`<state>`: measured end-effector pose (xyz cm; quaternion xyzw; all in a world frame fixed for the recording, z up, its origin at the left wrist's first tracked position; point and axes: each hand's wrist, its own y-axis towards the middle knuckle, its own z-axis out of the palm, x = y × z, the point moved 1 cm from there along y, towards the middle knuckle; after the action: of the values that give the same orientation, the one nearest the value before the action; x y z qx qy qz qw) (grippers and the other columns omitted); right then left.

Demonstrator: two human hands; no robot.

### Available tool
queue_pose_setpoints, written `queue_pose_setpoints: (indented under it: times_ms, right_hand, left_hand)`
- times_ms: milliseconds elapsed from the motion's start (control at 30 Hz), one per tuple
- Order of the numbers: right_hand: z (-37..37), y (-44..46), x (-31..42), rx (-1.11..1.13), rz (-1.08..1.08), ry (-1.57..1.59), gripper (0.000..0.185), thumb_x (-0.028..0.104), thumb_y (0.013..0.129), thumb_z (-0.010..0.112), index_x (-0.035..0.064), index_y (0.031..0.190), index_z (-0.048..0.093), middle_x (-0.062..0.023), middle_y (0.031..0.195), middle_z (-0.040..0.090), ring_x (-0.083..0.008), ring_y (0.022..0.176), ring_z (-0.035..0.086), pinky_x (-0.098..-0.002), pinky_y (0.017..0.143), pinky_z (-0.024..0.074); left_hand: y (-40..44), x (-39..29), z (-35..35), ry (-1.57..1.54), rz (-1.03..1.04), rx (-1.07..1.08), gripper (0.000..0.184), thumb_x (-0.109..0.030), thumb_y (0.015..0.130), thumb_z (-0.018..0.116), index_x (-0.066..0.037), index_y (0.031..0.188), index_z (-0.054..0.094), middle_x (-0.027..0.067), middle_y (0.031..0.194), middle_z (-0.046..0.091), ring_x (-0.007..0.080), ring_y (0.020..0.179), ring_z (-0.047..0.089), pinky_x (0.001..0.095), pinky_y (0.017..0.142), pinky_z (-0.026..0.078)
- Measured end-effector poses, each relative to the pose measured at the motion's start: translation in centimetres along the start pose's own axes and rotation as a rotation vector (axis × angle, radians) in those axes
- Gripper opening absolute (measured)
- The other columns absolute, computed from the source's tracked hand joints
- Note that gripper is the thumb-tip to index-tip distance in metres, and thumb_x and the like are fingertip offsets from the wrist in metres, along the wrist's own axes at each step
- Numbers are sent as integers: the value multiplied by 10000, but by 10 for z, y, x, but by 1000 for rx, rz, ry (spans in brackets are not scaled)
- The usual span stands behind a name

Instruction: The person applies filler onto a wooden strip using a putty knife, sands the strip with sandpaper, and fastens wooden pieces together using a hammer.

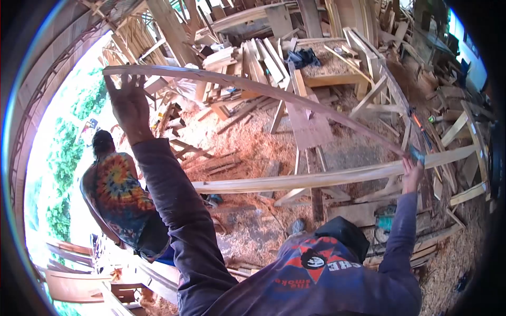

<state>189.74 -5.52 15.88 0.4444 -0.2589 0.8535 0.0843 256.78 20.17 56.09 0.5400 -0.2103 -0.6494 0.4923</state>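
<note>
A long, narrow wooden board [247, 88] is raised in front of me and slants down from the upper left to the right. My left hand [130, 105] grips its near-left end from below, with the fingers up against the wood. At the other end, my right hand [412, 175] has its fingers closed around the board. Just by the right fingertips is a small teal-blue thing [417, 154] whose kind I cannot make out. Below the raised board, a pale, long beam [295, 181] runs across on wooden supports, passing close to my right hand.
To my left, a person in a tie-dye shirt [118, 192] faces away. Cut planks [263, 60] are heaped at the back, with a dark plastic bag [303, 58] among them. Wood shavings [247, 142] cover the floor. A green power tool [386, 218] lies at lower right.
</note>
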Motion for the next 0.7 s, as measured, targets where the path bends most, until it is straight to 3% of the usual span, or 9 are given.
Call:
queue_pose_setpoints:
  times_ms: [67,267,333,367,467,500,567,633,700]
  right_hand:
    - [-9,0,7,-35,1,9,535,355,1062,369,-23,1442,360,-280,1330,524,-385,1191,615,-456,1040,509]
    - [-27,-1,30,-29,7,-10,530,337,1072,365,-16,1467,337,-250,1311,555,-371,1146,638,-437,1012,520]
    - [-28,0,34,-107,-30,19,494,339,1069,372,-34,1388,428,-217,1241,607,-340,1100,657,-430,994,527]
    - [-34,12,31,-105,-24,14,494,339,1069,372,-34,1388,428,-217,1241,607,-340,1100,657,-430,994,527]
    - [-58,54,-9,166,-10,357,463,318,1059,395,-47,1331,477,-219,1202,627,-283,1079,649,-423,992,532]
    - [-62,54,-17,491,-95,325,423,310,1057,403,-25,1292,511,-198,1159,639,-270,1035,652,-418,953,551]
    - [-64,28,-2,736,-236,244,386,302,1056,410,-2,1253,545,-177,1117,651,-258,991,655,-412,914,569]
    - [-39,-13,7,-81,-126,126,410,367,1055,405,14,1153,587,-159,979,667,-217,673,638,-333,514,525]
    - [-48,-31,16,-111,-135,153,410,340,1059,409,-21,1210,529,-157,1070,646,-237,850,654,-355,709,578]
  left_hand:
    - [-11,8,15,223,-73,-15,994,26,764,570,-249,1611,128,256,1454,401,406,1325,444,636,1134,325]
    - [-28,34,31,-26,-130,-13,1068,165,699,522,-222,1616,131,260,1375,431,424,1247,530,599,1084,445]
    - [-30,54,31,-140,-106,42,865,59,892,588,-199,1601,164,205,1415,433,384,1309,502,586,1141,380]
    - [-21,104,-10,81,-112,28,829,-126,931,608,-213,1608,138,208,1441,412,395,1277,517,591,1113,404]
    - [-94,172,50,-506,-189,-235,935,-443,855,581,-201,1607,81,201,1531,268,417,1378,328,675,1118,283]
    - [-121,192,84,-674,-183,-275,994,-548,830,572,-197,1607,62,198,1561,220,425,1412,265,703,1120,243]
    - [-167,204,117,-844,-241,-354,1136,-760,779,554,-190,1607,24,193,1621,125,440,1480,140,760,1123,162]
    - [-186,202,129,-891,-309,-418,1217,-865,754,545,-186,1607,5,191,1651,77,448,1514,77,788,1125,122]
    - [-191,191,134,-875,-321,-596,1254,-877,743,539,-142,1601,-4,208,1646,68,455,1513,31,782,1132,89]
